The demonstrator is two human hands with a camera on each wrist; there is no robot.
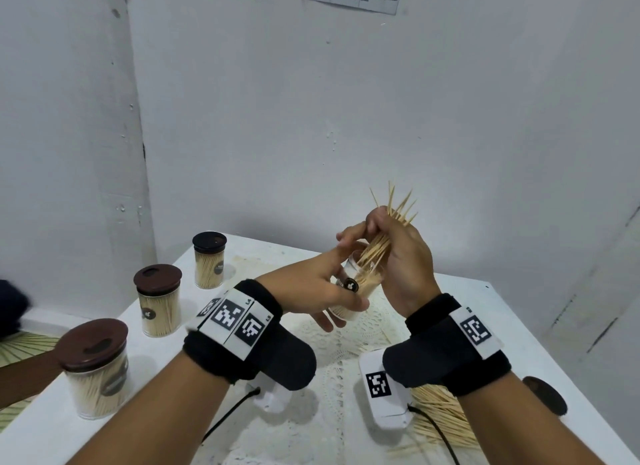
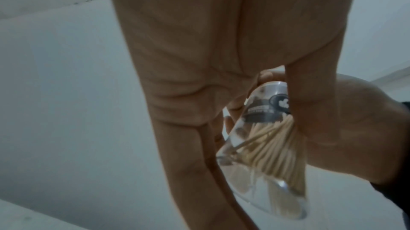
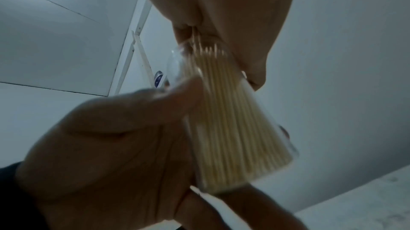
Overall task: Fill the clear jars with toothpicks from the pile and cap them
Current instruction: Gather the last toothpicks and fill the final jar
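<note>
The clear jar [image 1: 356, 284] is tilted in the air above the table [image 1: 512, 329], wrapped in the curled fingers of my left hand [image 1: 311, 291], its open mouth turned toward my right. My right hand [image 1: 398, 253] is clenched round a bundle of toothpicks [image 1: 384, 232]; their lower ends already sit inside the jar, their points fan out above my knuckles. So I judge I'm mid-fill on this jar. Next I'd need to loosen my right fingers and let the bundle slide down without splaying over the rim, then fetch the loose brown lid [image 1: 545, 395] lying below my right wrist, beside the pile [image 1: 440, 416]. Left of my left hand stand three capped jars [image 1: 157, 302].
</note>
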